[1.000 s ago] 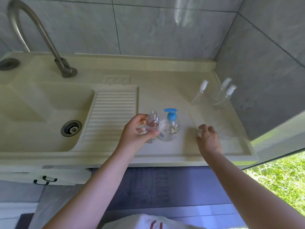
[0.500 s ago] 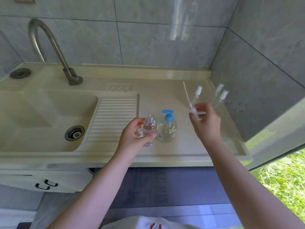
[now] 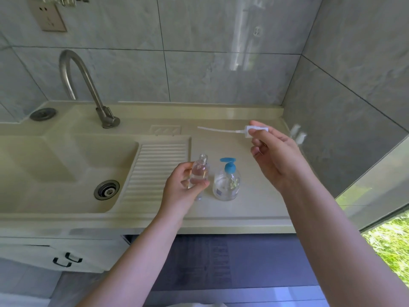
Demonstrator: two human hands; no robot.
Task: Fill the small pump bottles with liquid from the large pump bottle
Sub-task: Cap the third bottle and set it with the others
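Left hand (image 3: 184, 187): curled round the small bottle (image 3: 199, 173), holding it upright on the counter (image 3: 254, 209); bottle neck open, clear liquid inside.
Right hand (image 3: 274, 156): raised above the counter, fingertips pinching a white pump (image 3: 254, 130); its thin tube points left, roughly level.
Big bottle (image 3: 226, 182): blue pump head, clear body, standing just right of the small bottle.
Other small bottles (image 3: 297, 135): white tops show behind the right hand, by the wall.
Sink (image 3: 66, 165): left of the ribbed board, faucet (image 3: 88, 89) behind it.
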